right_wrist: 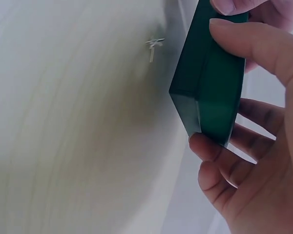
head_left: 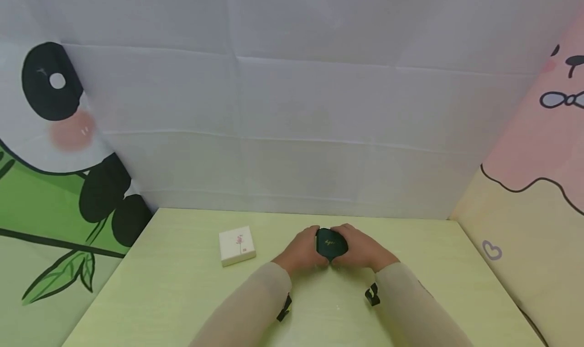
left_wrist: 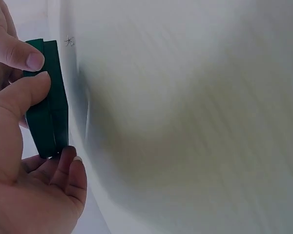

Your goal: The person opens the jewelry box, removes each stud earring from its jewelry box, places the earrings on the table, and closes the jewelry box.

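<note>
A dark green box (head_left: 331, 243) with small gold lettering on its lid is held between the two hands. My left hand (head_left: 302, 249) grips its left side, the thumb on the near face and fingers curled at the edge. From the right, my right hand (head_left: 362, 246) grips the other side in the same way. Both thumbs meet near the middle of the box's near face in the right wrist view. A seam runs along the green box (left_wrist: 48, 105) in the left wrist view, and the lid looks closed.
A white square box (head_left: 237, 244) with a pink flower print lies on the pale yellow table (head_left: 191, 286), left of the hands. A small silvery star-like piece (right_wrist: 155, 44) shows on the table. White cloth (head_left: 292, 108) hangs behind, with printed panels at both sides.
</note>
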Available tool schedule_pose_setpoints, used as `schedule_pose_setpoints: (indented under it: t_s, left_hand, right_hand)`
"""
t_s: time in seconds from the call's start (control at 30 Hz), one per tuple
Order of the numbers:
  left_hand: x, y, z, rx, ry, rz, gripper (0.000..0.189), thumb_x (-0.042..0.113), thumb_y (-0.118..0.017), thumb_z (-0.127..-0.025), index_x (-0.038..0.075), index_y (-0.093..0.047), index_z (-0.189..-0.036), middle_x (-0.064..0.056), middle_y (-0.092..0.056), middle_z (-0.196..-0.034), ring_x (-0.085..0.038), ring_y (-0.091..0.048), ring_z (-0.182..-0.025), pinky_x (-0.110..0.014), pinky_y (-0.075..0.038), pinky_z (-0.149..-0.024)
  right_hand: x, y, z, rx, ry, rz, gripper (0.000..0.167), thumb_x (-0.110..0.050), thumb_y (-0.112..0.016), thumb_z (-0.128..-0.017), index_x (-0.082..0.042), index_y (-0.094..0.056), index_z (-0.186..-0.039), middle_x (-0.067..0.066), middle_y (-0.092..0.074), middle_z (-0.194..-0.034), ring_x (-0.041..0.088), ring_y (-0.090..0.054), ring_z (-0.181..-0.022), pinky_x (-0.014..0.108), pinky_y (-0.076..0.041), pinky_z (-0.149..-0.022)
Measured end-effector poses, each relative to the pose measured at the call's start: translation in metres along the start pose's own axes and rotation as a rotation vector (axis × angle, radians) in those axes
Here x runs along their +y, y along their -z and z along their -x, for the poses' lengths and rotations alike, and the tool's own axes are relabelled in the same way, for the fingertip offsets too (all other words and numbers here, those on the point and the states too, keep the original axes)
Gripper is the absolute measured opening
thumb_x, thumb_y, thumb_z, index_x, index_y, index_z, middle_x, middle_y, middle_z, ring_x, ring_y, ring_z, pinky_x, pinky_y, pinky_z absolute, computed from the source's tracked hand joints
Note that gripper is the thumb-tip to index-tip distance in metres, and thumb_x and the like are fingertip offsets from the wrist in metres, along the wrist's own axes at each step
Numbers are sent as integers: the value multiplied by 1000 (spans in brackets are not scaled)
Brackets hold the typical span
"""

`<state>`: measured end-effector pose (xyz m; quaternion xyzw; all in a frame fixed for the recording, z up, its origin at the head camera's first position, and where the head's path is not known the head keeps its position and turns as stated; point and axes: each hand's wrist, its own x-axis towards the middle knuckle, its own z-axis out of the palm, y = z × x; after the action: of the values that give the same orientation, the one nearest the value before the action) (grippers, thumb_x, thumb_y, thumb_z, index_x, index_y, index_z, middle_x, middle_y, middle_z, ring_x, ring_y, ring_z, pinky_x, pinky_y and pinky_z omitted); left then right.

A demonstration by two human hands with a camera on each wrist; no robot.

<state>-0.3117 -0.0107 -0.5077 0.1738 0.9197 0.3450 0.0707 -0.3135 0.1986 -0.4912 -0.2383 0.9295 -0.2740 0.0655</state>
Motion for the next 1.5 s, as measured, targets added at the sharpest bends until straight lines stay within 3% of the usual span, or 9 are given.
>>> schedule_pose_setpoints:
  t_s: [0.27, 0.63, 0.87, 1.03, 1.2, 1.5]
  left_hand:
    - [-5, -14, -10, 7, 19, -22, 101, 25, -94, -72, -2, -40, -153, -18, -54, -143, -36, -53, -130, -49, -46, -104]
    - [-4, -9, -7, -8, 40, 1, 102, 25, -94, -73, -2, -38, -154, -19, -53, -145, -39, -51, -132, -51, -44, -105]
    - [-14, -10, -6, -27, 10, -90, 105, 31, -92, -75, -1, -34, -157, -18, -51, -147, -34, -51, -133, -46, -45, -106]
    - [-23, -4, -1, -59, 24, -104, 104, 34, -89, -76, 1, -34, -158, -15, -48, -152, -32, -46, -139, -45, -40, -111]
    - [-31, 5, 4, -87, 35, -127, 101, 34, -86, -79, 3, -32, -159, -14, -46, -154, -32, -43, -142, -45, -37, -114]
    - [-34, 24, 28, -53, -23, -212, 82, 32, -80, -88, 2, -42, -153, -17, -51, -148, -35, -47, -138, -49, -39, -111]
  right_hand:
    - [10, -7, -5, -5, -22, 2, 84, -23, -94, -73, -9, -55, -146, 5, -57, -135, 25, -57, -120, 48, -46, -100]
    - [9, -6, -9, -13, -23, 22, 82, -22, -93, -73, -10, -56, -145, 5, -57, -135, 26, -56, -121, 48, -46, -101]
    - [12, -7, -8, -16, -19, 105, 87, -28, -92, -74, -10, -53, -150, 8, -55, -142, 30, -53, -127, 49, -46, -101]
    - [15, -5, -5, -2, -45, 172, 95, -37, -92, -73, -13, -48, -154, 8, -48, -152, 32, -48, -135, 50, -44, -105]
    - [8, -1, -2, 52, -42, 222, 90, -43, -89, -75, -12, -52, -151, 10, -50, -149, 34, -47, -135, 53, -44, -105]
    - [-27, -13, 1, 134, -1, 148, 80, -44, -87, -79, -13, -56, -147, 6, -55, -143, 29, -52, -130, 50, -46, -104]
